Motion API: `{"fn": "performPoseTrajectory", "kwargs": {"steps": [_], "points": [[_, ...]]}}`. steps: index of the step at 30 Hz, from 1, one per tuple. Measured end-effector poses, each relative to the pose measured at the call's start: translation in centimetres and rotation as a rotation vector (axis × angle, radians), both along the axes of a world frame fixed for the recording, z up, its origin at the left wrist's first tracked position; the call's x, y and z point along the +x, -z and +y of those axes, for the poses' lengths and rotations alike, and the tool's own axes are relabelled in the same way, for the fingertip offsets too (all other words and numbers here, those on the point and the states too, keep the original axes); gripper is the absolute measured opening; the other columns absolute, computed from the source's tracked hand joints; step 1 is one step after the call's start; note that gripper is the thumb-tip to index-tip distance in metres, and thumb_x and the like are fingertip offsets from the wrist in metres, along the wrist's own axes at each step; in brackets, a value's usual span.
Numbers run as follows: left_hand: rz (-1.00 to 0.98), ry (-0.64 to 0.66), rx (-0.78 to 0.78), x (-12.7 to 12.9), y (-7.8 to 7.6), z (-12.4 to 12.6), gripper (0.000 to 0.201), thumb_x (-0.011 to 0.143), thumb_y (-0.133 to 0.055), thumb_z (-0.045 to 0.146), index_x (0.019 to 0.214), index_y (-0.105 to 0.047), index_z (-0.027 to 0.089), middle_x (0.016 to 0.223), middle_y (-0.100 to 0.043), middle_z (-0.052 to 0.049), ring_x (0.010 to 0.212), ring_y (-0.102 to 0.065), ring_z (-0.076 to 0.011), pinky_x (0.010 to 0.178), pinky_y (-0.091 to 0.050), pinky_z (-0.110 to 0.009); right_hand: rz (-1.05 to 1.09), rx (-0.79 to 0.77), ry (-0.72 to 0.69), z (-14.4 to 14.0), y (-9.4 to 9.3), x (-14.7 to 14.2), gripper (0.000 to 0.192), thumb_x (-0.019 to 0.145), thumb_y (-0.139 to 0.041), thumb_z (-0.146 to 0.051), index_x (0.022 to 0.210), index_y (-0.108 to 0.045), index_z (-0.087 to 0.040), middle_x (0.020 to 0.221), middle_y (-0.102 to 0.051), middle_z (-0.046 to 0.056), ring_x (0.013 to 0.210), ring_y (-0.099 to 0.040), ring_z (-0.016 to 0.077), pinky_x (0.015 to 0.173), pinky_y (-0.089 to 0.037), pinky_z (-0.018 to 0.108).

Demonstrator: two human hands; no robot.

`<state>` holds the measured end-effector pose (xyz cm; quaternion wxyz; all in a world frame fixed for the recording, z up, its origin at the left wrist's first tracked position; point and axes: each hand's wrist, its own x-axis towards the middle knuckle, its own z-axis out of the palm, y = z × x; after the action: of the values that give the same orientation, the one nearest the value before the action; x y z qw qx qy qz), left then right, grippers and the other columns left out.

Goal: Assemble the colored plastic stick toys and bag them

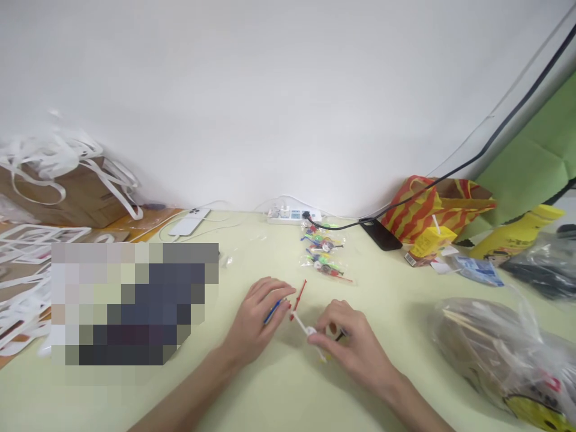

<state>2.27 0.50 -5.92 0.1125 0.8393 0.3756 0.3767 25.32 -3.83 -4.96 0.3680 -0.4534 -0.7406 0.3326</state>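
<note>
Near the middle of the table, my left hand (258,315) has its fingers curled around a slim blue plastic stick (272,312). The fingertips sit beside a thin red plastic stick (300,296), which meets the end of a white plastic rod (299,322). My right hand (353,339) pinches a small white disc (310,330) on that rod between thumb and fingers. A dark bit shows by the right palm, and a yellowish tip lies below the thumb. How the pieces join is too small to make out.
Clear packets of colourful plastic parts (321,246) lie ahead, before a power strip (294,216). To the right are a black phone (381,234), a yellow drink carton (432,243), a striped bag (405,207) and a bulky plastic bag (495,354). A white phone (189,223) and pixelated patch are left.
</note>
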Motion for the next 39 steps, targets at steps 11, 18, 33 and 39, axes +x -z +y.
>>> {"fn": "performPoseTrajectory", "kwargs": {"steps": [11,18,33,39], "points": [[-0.219,0.114,-0.092,0.9,0.3,-2.7,0.035,0.096,-0.055,0.012,0.129,-0.053,0.022,0.103,-0.070,-0.005,0.098,-0.066,-0.0170,0.092,-0.052,-0.032,0.156,-0.253,0.209,-0.3,0.4,-0.3,0.035,0.091,-0.065,-0.048,0.070,-0.060,-0.020,0.066,-0.061,-0.001,0.063,-0.045,0.0141,0.063,-0.036,0.028],[-0.109,0.181,0.045,1.4,0.1,-3.2,0.042,0.094,-0.066,0.020,0.134,-0.055,0.025,0.116,-0.073,-0.006,0.106,-0.068,-0.0196,0.096,-0.054,-0.034,0.201,-0.260,0.140,-1.1,0.7,-1.4,0.040,0.088,-0.068,-0.052,0.070,-0.057,-0.019,0.062,-0.051,-0.003,0.060,-0.042,0.0125,0.058,-0.036,0.026],[-0.305,0.252,-0.257,1.4,-0.3,-3.2,0.040,0.092,-0.068,0.020,0.131,-0.061,0.027,0.124,-0.071,-0.007,0.109,-0.070,-0.0203,0.099,-0.056,-0.033,0.605,-0.644,-0.144,-0.5,-0.4,-1.8,0.040,0.090,-0.065,-0.056,0.091,-0.070,-0.017,0.072,-0.065,0.003,0.061,-0.059,0.0133,0.061,-0.049,0.026],[-0.371,0.278,-0.172,1.8,-0.7,-3.1,0.020,0.093,-0.066,0.017,0.111,-0.071,0.022,0.104,-0.076,-0.007,0.100,-0.071,-0.0212,0.098,-0.055,-0.038,0.571,-0.673,-0.167,-1.0,-0.5,-1.9,0.042,0.093,-0.060,-0.057,0.106,-0.065,-0.018,0.074,-0.067,0.004,0.063,-0.063,0.0167,0.059,-0.051,0.028]]}}
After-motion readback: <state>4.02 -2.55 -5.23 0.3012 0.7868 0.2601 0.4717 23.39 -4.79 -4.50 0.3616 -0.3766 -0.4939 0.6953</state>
